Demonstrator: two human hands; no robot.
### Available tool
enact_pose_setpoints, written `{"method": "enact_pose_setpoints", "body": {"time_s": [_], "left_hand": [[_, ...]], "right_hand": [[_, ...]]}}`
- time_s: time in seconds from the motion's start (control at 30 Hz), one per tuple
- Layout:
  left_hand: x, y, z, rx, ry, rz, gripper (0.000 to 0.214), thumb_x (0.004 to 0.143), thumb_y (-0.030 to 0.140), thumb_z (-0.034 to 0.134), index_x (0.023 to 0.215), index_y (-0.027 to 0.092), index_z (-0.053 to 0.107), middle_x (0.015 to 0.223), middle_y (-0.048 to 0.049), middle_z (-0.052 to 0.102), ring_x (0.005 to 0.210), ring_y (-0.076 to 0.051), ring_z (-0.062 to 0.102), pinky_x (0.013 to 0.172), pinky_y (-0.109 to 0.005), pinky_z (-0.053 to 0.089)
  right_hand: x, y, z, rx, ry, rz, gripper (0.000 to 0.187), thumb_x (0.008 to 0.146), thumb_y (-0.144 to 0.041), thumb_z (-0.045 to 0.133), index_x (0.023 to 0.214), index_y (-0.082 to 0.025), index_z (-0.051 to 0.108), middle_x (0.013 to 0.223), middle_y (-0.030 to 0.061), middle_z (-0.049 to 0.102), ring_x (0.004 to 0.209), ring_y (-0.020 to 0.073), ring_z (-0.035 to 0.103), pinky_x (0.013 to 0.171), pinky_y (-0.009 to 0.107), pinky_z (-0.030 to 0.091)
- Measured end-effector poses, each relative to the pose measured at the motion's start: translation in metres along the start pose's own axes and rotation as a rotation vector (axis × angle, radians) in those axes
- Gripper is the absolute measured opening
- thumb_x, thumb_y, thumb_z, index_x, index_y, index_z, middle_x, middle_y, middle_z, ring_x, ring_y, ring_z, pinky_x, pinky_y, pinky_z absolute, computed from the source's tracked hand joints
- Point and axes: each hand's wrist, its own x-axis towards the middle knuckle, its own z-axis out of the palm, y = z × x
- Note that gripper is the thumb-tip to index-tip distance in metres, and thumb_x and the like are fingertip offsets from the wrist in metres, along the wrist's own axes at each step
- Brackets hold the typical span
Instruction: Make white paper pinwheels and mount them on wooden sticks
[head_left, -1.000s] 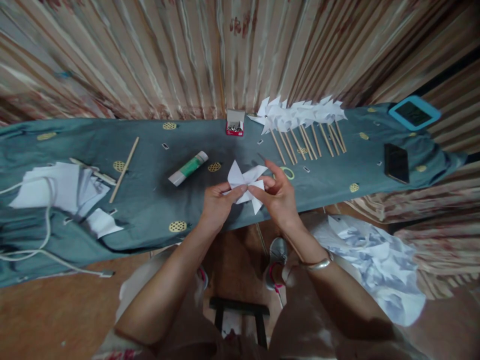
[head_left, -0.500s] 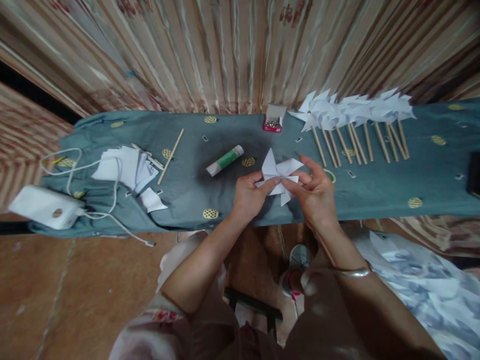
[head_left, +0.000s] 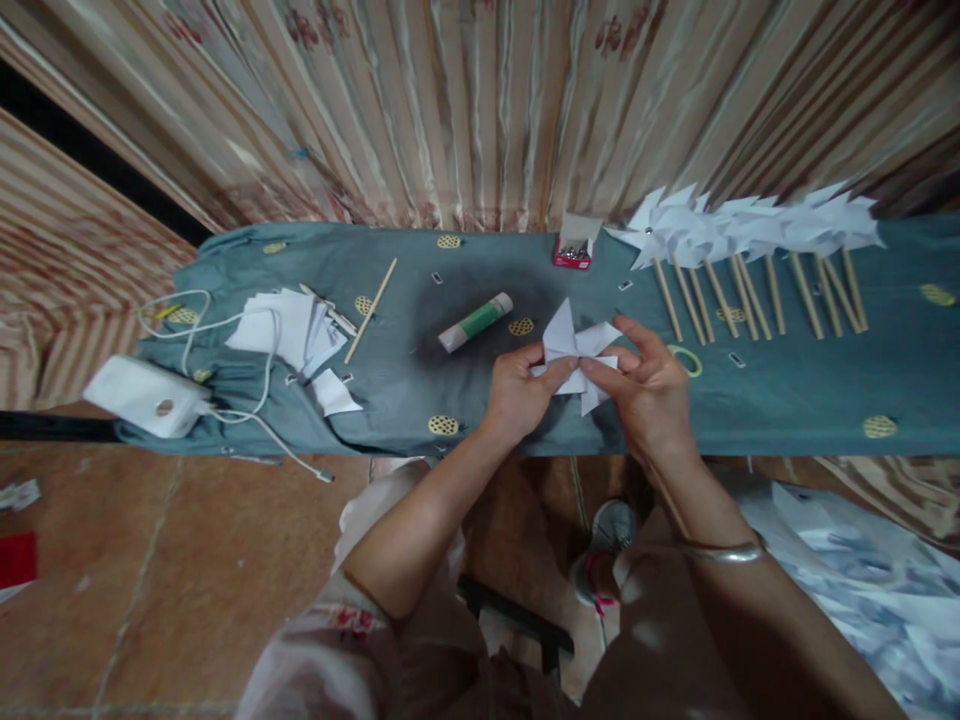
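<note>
Between both hands is a white paper pinwheel (head_left: 579, 348) with folded, pointed blades, held above the front part of the table. My left hand (head_left: 523, 393) is closed on its left side, the thumb pressing near the centre. From the right, my right hand (head_left: 646, 385) pinches it, thumb also at the centre and forefinger raised behind. A glue stick (head_left: 475, 321) with a green label lies just beyond my left hand. Behind the pinwheel stands an open red box of pushpins (head_left: 574, 252). A yellow-green ring (head_left: 686, 361), perhaps a scissors handle, shows beside my right hand.
Finished pinwheels on sticks (head_left: 750, 235) lie in a row at the back right. To the left are paper sheets (head_left: 281, 325), a single stick (head_left: 371, 310) and a white power bank (head_left: 146, 393) with cables. A bag of white paper pieces (head_left: 862, 580) sits below right.
The view has shifted, so the table's things appear further right. Both hands keep the same hold on the pinwheel, with little visible finger movement.
</note>
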Motion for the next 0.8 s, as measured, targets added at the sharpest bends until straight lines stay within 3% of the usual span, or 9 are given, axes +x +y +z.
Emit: {"method": "enact_pose_setpoints", "body": {"time_s": [0.37, 0.8], "left_hand": [[0.001, -0.003, -0.003, -0.009, -0.002, 0.005, 0.025, 0.065, 0.036, 0.077, 0.076, 0.014, 0.075, 0.069, 0.0, 0.069, 0.063, -0.013, 0.055, 0.06, -0.024, 0.044], [0.001, 0.001, -0.005, -0.044, 0.021, -0.09, 0.023, 0.053, 0.031, 0.085, 0.065, 0.013, 0.075, 0.06, 0.0009, 0.067, 0.056, -0.011, 0.053, 0.058, -0.024, 0.042]], "right_hand": [[0.002, 0.005, -0.002, 0.003, 0.015, 0.041, 0.085, 0.046, -0.031, 0.091, 0.121, -0.023, 0.053, 0.069, -0.0059, 0.07, 0.054, 0.014, 0.059, 0.052, 0.027, 0.048], [0.002, 0.019, -0.007, 0.003, -0.037, 0.031, 0.093, 0.049, -0.04, 0.089, 0.129, -0.019, 0.047, 0.066, -0.0061, 0.068, 0.055, 0.0144, 0.06, 0.052, 0.026, 0.046]]}}
